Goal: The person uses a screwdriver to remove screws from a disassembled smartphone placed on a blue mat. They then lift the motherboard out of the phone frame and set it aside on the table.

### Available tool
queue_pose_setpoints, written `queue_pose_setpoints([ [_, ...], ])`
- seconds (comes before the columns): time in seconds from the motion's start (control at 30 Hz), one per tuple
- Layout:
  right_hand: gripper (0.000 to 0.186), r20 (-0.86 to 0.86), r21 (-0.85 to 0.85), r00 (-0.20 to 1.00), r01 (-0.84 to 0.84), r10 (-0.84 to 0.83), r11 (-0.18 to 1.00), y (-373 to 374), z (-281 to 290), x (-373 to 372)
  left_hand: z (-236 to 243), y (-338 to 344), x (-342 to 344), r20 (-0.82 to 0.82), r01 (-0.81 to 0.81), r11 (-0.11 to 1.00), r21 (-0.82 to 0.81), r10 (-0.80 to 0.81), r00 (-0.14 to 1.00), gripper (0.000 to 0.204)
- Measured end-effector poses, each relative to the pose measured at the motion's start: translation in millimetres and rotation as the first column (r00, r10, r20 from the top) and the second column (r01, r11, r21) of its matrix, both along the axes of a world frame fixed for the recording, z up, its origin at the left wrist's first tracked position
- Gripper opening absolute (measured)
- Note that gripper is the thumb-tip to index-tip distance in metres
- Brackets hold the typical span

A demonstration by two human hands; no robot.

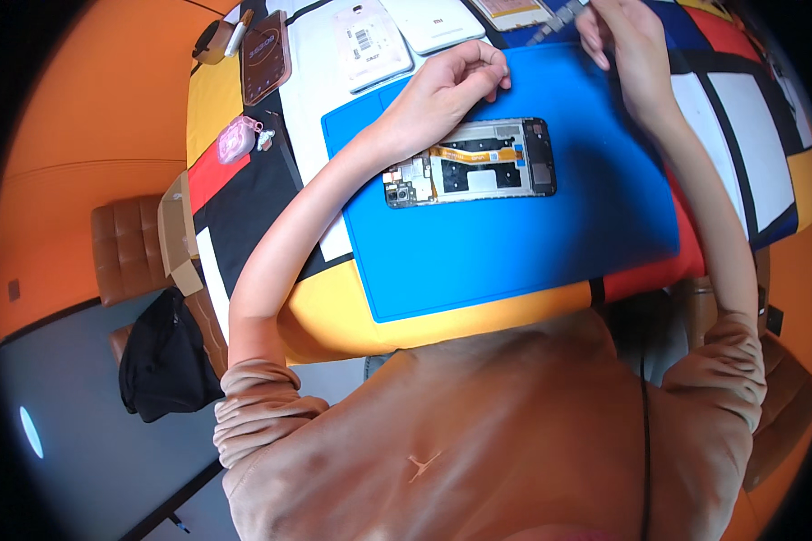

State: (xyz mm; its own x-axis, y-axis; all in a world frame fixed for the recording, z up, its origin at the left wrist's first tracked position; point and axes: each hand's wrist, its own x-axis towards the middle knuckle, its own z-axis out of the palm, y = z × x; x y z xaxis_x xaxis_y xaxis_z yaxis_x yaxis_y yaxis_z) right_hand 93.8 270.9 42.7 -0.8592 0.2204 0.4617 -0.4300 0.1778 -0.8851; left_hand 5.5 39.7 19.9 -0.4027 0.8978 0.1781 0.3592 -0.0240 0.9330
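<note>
An opened phone (pixel 469 180) lies on the blue mat (pixel 523 252), showing its dark frame, metal plate and orange flex cable. My left hand (pixel 447 95) rests just above it with curled fingers; what they hold, if anything, is hidden. At the upper right my right hand (pixel 622 50) is closed on a grey segmented strip (pixel 555 22) that slants over the mat's back edge, too small and partly cut off to identify.
Behind the mat lie two white phone pieces (pixel 370 45) (pixel 442 22) and another phone part (pixel 514 9). On the left are a phone with lit screen (pixel 263 59), a strap (pixel 215 41) and a pink case (pixel 236 140). A chair (pixel 126 248) with black bag (pixel 162 356) stands alongside.
</note>
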Motion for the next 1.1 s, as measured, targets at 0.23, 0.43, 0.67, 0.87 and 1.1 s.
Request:
queue_pose_setpoints([
  [0.23,0.039,0.115,-0.048,0.978,0.183,-0.176,0.982,-8,-25,16,5,0,-1,0.071,0.029,1.0,0.0,-0.029,0.997,0.042],
  [0.43,0.038,0.087,-0.055,0.971,0.227,-0.222,0.972,-13,-29,19,11,-2,1,-0.061,0.042,0.998,-0.054,-0.046,0.997,0.047],
  [0.67,0.036,-0.069,-0.004,0.978,0.197,-0.197,0.98,-20,-18,29,12,-1,11,-0.053,0.041,0.982,-0.185,-0.051,0.997,0.033],
  [0.87,0.035,-0.11,-0.011,0.978,0.175,-0.175,0.984,-23,-15,35,10,1,16,-0.223,0.012,0.988,-0.155,-0.046,0.974,0.017],
  [1.1,0.035,-0.125,0.082,0.99,0.08,-0.069,0.993,-23,-10,39,7,-2,22,-0.536,-0.058,0.998,-0.017,0.039,0.843,0.012],
])
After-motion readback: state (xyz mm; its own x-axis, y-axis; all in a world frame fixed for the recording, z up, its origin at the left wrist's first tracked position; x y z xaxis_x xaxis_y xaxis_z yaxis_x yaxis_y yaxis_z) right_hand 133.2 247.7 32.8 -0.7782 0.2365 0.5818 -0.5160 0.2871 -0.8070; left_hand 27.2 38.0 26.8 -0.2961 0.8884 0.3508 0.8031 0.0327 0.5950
